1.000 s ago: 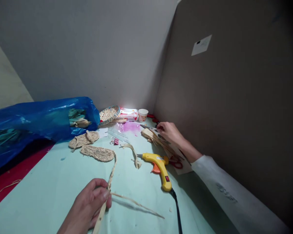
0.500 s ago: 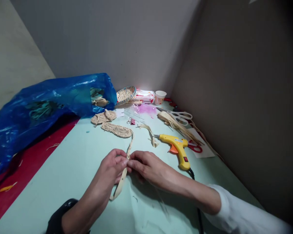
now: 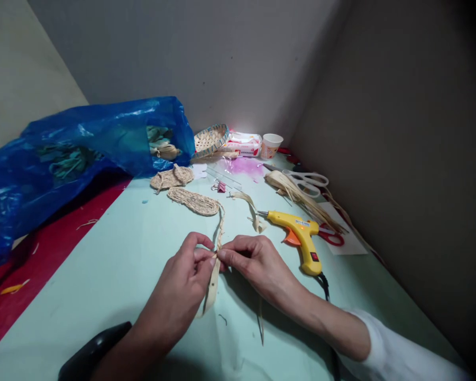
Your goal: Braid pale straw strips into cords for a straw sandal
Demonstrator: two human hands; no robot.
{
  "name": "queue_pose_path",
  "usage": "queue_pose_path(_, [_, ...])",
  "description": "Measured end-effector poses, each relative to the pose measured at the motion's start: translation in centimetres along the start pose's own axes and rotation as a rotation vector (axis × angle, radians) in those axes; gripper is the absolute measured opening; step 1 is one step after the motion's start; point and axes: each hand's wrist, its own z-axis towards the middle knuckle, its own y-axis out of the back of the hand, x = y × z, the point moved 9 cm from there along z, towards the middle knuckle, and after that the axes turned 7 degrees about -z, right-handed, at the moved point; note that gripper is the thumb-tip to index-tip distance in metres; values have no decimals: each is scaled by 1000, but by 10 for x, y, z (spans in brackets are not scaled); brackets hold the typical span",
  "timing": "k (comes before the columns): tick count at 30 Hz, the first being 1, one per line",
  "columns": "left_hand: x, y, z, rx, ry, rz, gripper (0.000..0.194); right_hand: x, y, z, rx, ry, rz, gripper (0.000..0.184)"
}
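My left hand [image 3: 190,278] pinches a pale husk braid [image 3: 219,233] near the table's middle. Against it, the thumb and fingers of my right hand [image 3: 254,262] close on the same spot. Below the pinch a flat loose strip [image 3: 211,291] hangs towards me, and a thin strand [image 3: 261,320] trails under my right hand. From my fingers the braid runs up to a woven oval sole [image 3: 193,201] lying flat. Behind that sole rests a finished-looking woven slipper [image 3: 172,177] with a strap across it. My fingertips partly hide the pinched strands.
A yellow glue gun [image 3: 301,225] lies right of my hands, its black cord running towards me. Beyond it are husk strips [image 3: 293,193], white-handled scissors [image 3: 307,182] and red-handled scissors [image 3: 333,236]. A blue plastic bag [image 3: 115,137], basket [image 3: 212,140], paper cup [image 3: 271,145] and pink clip [image 3: 221,187] lie farther back.
The view has shifted, so things on the table sit farther right and higher. Both hands stay together on the braid, with slight changes in finger position.
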Motion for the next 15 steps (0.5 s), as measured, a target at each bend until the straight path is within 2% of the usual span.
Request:
queue_pose_path(1, [-7,2,-1,-5,-38,164,10,-2,3,0,-26,-24,2,22])
queue_pose_path(3, [-20,4,-3,7,-106,434,17,-6,7,0,-65,-70,0,22])
queue_pose_path(6, [-31,6,-6,-12,-183,666,27,-10,10,0,-88,-88,26,24])
queue_pose_path(9, [-38,1,-14,-72,-304,761,26,-8,11,0,-93,-63,65,24])
queue_pose_path(15, [-44,-27,-41,-130,-714,824,16,-3,4,-4,-40,-55,176,25])
